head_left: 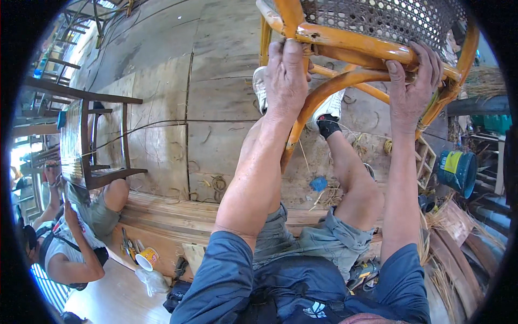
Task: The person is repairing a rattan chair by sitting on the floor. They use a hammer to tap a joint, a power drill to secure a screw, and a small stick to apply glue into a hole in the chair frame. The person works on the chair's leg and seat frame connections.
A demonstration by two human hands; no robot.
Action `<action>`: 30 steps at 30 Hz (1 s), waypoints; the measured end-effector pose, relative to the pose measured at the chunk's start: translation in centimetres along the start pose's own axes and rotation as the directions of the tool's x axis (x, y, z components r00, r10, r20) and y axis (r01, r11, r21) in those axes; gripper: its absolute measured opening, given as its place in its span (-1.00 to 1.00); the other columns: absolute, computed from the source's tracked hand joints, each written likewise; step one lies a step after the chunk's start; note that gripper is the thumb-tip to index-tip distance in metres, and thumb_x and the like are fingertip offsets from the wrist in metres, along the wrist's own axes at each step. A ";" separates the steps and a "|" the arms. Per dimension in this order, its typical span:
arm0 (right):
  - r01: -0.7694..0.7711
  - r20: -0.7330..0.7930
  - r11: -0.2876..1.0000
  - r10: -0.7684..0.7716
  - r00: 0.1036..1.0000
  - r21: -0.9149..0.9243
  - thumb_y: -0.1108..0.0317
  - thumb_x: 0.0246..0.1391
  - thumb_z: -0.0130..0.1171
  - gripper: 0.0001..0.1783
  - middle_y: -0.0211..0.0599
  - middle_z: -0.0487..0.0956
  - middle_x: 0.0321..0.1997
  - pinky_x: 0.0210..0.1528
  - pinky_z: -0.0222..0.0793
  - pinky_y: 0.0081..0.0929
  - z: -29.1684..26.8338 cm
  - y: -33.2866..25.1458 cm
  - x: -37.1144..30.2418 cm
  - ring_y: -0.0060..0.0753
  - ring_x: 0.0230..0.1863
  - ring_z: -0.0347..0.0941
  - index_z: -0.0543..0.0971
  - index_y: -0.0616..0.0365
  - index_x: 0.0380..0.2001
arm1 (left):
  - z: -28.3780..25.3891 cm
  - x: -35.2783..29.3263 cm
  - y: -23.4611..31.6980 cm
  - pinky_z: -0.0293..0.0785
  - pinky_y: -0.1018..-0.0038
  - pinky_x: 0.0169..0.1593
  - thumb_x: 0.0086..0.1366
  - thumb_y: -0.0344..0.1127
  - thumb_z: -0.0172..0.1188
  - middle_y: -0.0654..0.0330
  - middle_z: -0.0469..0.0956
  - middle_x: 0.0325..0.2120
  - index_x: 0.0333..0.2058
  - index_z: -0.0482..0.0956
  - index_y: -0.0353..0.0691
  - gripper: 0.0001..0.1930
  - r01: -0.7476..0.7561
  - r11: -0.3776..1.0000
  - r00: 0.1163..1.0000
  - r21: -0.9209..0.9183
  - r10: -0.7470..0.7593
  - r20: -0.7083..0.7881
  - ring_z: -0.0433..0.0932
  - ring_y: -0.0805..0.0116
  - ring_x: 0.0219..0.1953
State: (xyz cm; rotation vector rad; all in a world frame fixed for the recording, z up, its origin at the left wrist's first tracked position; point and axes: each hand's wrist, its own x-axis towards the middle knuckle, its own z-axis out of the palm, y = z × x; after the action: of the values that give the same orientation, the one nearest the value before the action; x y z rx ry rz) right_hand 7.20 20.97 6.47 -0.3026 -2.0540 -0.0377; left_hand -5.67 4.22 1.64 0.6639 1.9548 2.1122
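Observation:
A rattan chair [356, 41] with a glossy orange-yellow frame is held up in front of my knees. Its woven cane panel [372, 19] shows dark and open-meshed at the top. My left hand [287, 78] is closed around the frame at a pole joint, the thumb lying along the pole. Further right, my right hand [413, 92] curls over the same rail near the corner, fingers on top and thumb on the near side. A curved brace [345, 81] arches below the rail between my hands. Part of the chair runs out of view at the top.
At the left a person [70, 243] works on a dark wooden chair [102, 140]. Rattan scraps and a blue lump [318, 184] lie on the board floor. A blue bucket [457, 171] stands at the right. Hand tools [128, 245] and a yellow cup [147, 258] are on the left.

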 end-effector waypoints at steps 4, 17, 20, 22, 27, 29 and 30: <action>-0.030 0.003 0.999 0.030 1.000 0.028 0.03 -0.08 0.29 -0.46 -0.21 0.42 -0.01 0.17 0.08 -0.22 -0.2 -0.5 0.0 -0.13 0.10 0.21 0.47 0.10 -0.09 | -0.1 -0.1 -0.2 0.39 0.52 -0.40 0.31 0.12 -0.11 0.15 0.45 -0.39 -0.15 0.39 -0.34 -0.47 -0.045 0.999 0.999 0.028 0.045 -0.006 0.42 0.47 -0.50; -0.058 0.063 0.998 0.056 0.996 0.037 -0.01 -0.03 0.23 -0.45 -0.15 0.41 -0.04 0.16 0.07 -0.22 -0.4 -0.6 0.2 -0.12 0.07 0.22 0.45 0.19 -0.11 | 0.0 0.0 -0.5 0.44 0.24 -0.24 0.25 -0.07 0.03 -0.13 0.55 -0.46 -0.17 0.37 -0.37 -0.58 0.056 0.994 0.998 -0.096 -0.058 -0.013 0.57 -0.04 -0.32; -0.049 0.070 0.998 0.047 0.996 0.029 -0.02 -0.03 0.22 -0.45 -0.14 0.40 -0.04 0.16 0.06 -0.21 -0.4 -0.5 0.2 -0.11 0.08 0.22 0.44 0.19 -0.10 | 0.1 0.2 -0.6 0.40 0.54 -0.41 0.29 0.06 -0.07 0.16 0.49 -0.51 -0.17 0.40 -0.36 -0.51 0.007 0.995 1.000 -0.098 -0.009 -0.024 0.46 0.47 -0.49; -0.043 0.071 0.999 0.042 0.997 0.021 -0.03 -0.02 0.21 -0.44 -0.14 0.40 -0.04 0.17 0.05 -0.20 -0.4 -0.5 0.2 -0.11 0.09 0.21 0.44 0.19 -0.10 | -0.2 0.3 0.1 0.42 0.31 -0.27 0.27 0.11 -0.05 -0.04 0.53 -0.48 -0.19 0.38 -0.37 -0.47 0.017 0.999 1.000 -0.042 -0.018 -0.018 0.52 0.09 -0.35; -0.068 0.062 0.997 0.066 0.996 0.031 -0.06 -0.02 0.20 -0.43 -0.14 0.40 -0.04 0.19 0.02 -0.18 -0.4 -0.8 0.0 -0.09 0.10 0.20 0.44 0.18 -0.11 | -0.5 0.5 0.1 0.41 0.16 -0.19 0.24 0.28 -0.11 -0.15 0.55 -0.45 -0.20 0.36 -0.37 -0.34 0.082 0.997 0.996 0.005 -0.082 0.036 0.54 -0.14 -0.26; -0.070 0.067 0.997 0.068 0.995 0.033 -0.06 -0.02 0.20 -0.43 -0.14 0.39 -0.03 0.19 0.01 -0.18 -0.4 -0.9 0.0 -0.10 0.10 0.20 0.44 0.17 -0.10 | -0.9 0.4 0.5 0.41 0.14 -0.18 0.22 0.32 -0.13 -0.16 0.55 -0.44 -0.20 0.36 -0.36 -0.31 0.108 0.994 0.991 0.035 -0.110 0.072 0.53 -0.15 -0.26; -0.071 0.070 0.997 0.069 0.995 0.034 -0.06 -0.03 0.20 -0.43 -0.15 0.39 -0.03 0.19 0.01 -0.18 -0.4 -1.0 0.0 -0.10 0.10 0.20 0.44 0.17 -0.10 | -0.9 0.4 0.5 0.41 0.15 -0.18 0.22 0.31 -0.12 -0.16 0.55 -0.44 -0.20 0.36 -0.36 -0.31 0.118 0.992 0.990 0.038 -0.121 0.074 0.54 -0.15 -0.26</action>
State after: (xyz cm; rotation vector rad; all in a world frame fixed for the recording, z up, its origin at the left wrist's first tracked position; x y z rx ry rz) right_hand 7.36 19.95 6.79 -0.3575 -2.1081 0.0536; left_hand -6.34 3.49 2.16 0.6073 1.9424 1.9597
